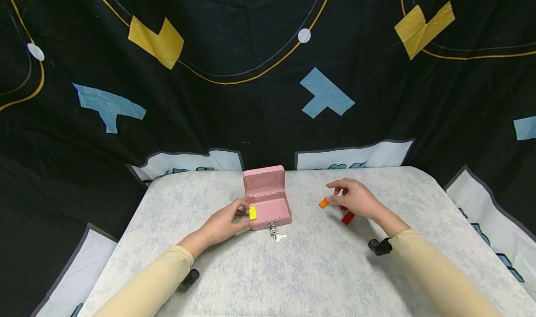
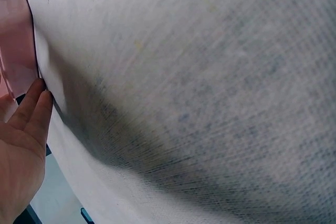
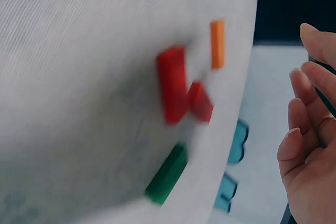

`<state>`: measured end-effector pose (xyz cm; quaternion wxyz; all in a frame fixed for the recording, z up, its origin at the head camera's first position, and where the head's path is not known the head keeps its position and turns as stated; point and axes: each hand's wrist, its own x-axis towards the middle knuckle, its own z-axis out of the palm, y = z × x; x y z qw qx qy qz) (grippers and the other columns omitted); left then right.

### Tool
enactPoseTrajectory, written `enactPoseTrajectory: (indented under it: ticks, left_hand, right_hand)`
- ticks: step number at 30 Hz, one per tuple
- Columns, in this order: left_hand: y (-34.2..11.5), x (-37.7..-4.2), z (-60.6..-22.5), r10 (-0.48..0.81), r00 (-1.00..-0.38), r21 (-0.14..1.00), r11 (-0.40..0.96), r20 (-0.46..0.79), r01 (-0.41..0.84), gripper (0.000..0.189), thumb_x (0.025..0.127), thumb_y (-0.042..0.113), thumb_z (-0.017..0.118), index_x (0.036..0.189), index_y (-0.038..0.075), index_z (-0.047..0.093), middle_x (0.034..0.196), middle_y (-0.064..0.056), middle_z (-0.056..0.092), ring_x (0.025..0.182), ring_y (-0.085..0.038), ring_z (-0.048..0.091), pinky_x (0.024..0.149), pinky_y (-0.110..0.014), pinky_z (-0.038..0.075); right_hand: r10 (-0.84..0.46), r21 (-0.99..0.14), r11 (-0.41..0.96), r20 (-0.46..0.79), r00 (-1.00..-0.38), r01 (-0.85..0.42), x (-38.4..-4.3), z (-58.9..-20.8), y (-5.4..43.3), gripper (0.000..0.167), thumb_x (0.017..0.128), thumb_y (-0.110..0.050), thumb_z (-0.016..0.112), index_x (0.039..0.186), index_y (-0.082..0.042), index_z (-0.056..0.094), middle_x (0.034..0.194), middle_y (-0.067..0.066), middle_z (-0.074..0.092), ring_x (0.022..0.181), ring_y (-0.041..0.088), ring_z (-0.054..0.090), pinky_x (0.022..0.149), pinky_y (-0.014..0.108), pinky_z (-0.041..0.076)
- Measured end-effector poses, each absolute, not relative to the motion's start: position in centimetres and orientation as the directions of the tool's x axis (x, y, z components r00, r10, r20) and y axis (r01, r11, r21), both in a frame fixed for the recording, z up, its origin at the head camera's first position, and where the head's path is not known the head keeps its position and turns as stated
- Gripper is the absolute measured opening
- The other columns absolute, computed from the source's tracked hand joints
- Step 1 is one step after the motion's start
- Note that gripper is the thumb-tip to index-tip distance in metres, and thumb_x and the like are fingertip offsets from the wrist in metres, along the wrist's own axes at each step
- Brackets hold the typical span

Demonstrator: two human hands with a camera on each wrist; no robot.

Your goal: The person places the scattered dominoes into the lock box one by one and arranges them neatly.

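Observation:
A pink cash box (image 1: pixel 272 205) stands with its lid raised and a key ring (image 1: pixel 276 235) hanging from the front lock. At its left side my left hand (image 1: pixel 224 221) holds it, thumb near the front corner and fingers toward the back. In the left wrist view, fingertips (image 2: pixel 39 85) meet the box's edge. A yellow block (image 1: pixel 252 213) shows just inside the left wall. My right hand (image 1: pixel 353 197) hovers, fingers relaxed, over loose blocks. Close to its thumb lies an orange block (image 1: pixel 324 202); a red block (image 1: pixel 347 218) lies below the palm.
In the right wrist view, a second red block (image 3: pixel 199 102) touches or overlaps the first, and a green block (image 3: pixel 167 174) lies apart from them. The pale cloth-covered table (image 1: pixel 293 270) ends at a dark curtain (image 1: pixel 268 112) behind.

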<state>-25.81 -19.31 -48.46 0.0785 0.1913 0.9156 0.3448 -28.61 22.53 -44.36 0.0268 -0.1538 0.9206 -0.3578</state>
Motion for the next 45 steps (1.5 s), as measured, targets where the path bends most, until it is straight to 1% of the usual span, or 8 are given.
enactPoseTrajectory:
  ticks: [6, 15, 22, 27, 29, 34, 40, 45]
  left_hand:
    - [-19.3, -25.8, -48.5, 0.407, -0.913, 0.662, 0.687, -0.009, 0.299, 0.045, 0.095, 0.039, 0.075, 0.128, 0.016, 0.055, 0.164, 0.005, 0.034, 0.127, -0.023, 0.06, 0.104, -0.047, 0.048]
    - [-19.2, -25.8, -48.5, 0.403, -0.915, 0.666, 0.683, 0.0, 0.301, 0.046, 0.094, 0.039, 0.076, 0.129, 0.017, 0.055, 0.163, 0.005, 0.037, 0.126, -0.023, 0.06, 0.104, -0.047, 0.048]
    - [-19.3, -26.1, -48.8, 0.396, -0.918, 0.654, 0.691, 0.015, 0.309, 0.056, 0.094, 0.039, 0.076, 0.141, 0.019, 0.052, 0.158, 0.003, 0.044, 0.124, -0.021, 0.061, 0.103, -0.047, 0.048]
    - [-19.3, -26.0, -48.7, 0.402, -0.915, 0.663, 0.682, 0.013, 0.309, 0.049, 0.094, 0.039, 0.076, 0.133, 0.018, 0.054, 0.161, 0.004, 0.04, 0.124, -0.022, 0.061, 0.103, -0.047, 0.049]
    - [-19.3, -25.9, -48.7, 0.404, -0.915, 0.668, 0.679, 0.008, 0.306, 0.046, 0.094, 0.039, 0.076, 0.128, 0.017, 0.055, 0.162, 0.005, 0.038, 0.125, -0.023, 0.061, 0.103, -0.046, 0.049]
    - [-19.3, -25.9, -48.7, 0.402, -0.916, 0.667, 0.68, 0.009, 0.305, 0.045, 0.094, 0.039, 0.075, 0.127, 0.017, 0.055, 0.163, 0.005, 0.037, 0.124, -0.023, 0.061, 0.103, -0.046, 0.049]
    - [-19.3, -26.0, -48.8, 0.402, -0.916, 0.662, 0.684, 0.009, 0.306, 0.046, 0.094, 0.039, 0.076, 0.129, 0.018, 0.055, 0.162, 0.005, 0.038, 0.124, -0.022, 0.061, 0.103, -0.046, 0.049]
    - [-19.3, -25.9, -48.7, 0.404, -0.914, 0.665, 0.677, 0.02, 0.314, 0.047, 0.094, 0.04, 0.076, 0.129, 0.017, 0.055, 0.161, 0.004, 0.04, 0.124, -0.023, 0.061, 0.103, -0.047, 0.049]
  right_hand:
    - [-0.251, -0.628, 0.742, 0.064, -0.966, -0.235, -28.6, -44.9, 25.0, 0.042, 0.093, -0.026, 0.077, 0.131, -0.01, 0.069, 0.101, 0.001, 0.065, 0.09, 0.023, 0.053, 0.07, 0.036, 0.047]
    - [-0.22, -0.619, 0.765, 0.008, -0.976, -0.177, -28.2, -45.6, 27.6, 0.046, 0.095, -0.027, 0.074, 0.135, -0.005, 0.065, 0.107, 0.006, 0.066, 0.097, 0.026, 0.055, 0.074, 0.037, 0.048]
    - [-0.235, -0.62, 0.768, -0.039, -0.971, -0.161, -27.9, -46.8, 29.5, 0.053, 0.095, -0.028, 0.075, 0.14, -0.003, 0.06, 0.126, 0.018, 0.063, 0.119, 0.04, 0.056, 0.093, 0.053, 0.051]
    - [-0.247, -0.626, 0.766, -0.073, -0.966, -0.148, -27.7, -47.5, 30.6, 0.055, 0.093, -0.023, 0.077, 0.141, -0.002, 0.059, 0.132, 0.023, 0.06, 0.123, 0.043, 0.053, 0.102, 0.061, 0.044]
    - [-0.252, -0.627, 0.765, -0.081, -0.964, -0.147, -27.7, -47.8, 30.9, 0.056, 0.091, -0.022, 0.078, 0.14, -0.001, 0.06, 0.132, 0.023, 0.06, 0.122, 0.041, 0.053, 0.103, 0.061, 0.044]
    - [-0.272, -0.641, 0.753, -0.099, -0.957, -0.148, -27.5, -48.0, 31.3, 0.057, 0.089, -0.016, 0.079, 0.14, -0.002, 0.059, 0.134, 0.024, 0.058, 0.121, 0.041, 0.053, 0.102, 0.06, 0.045]
    - [-0.288, -0.629, 0.762, -0.116, -0.95, -0.154, -27.4, -48.2, 31.9, 0.06, 0.083, 0.005, 0.066, 0.142, -0.003, 0.058, 0.137, 0.026, 0.054, 0.116, 0.039, 0.051, 0.097, 0.06, 0.047]
    - [-0.283, -0.645, 0.753, -0.138, -0.949, -0.131, -27.7, -48.5, 32.2, 0.06, 0.083, 0.006, 0.062, 0.143, -0.004, 0.058, 0.137, 0.026, 0.052, 0.109, 0.036, 0.048, 0.091, 0.05, 0.047]
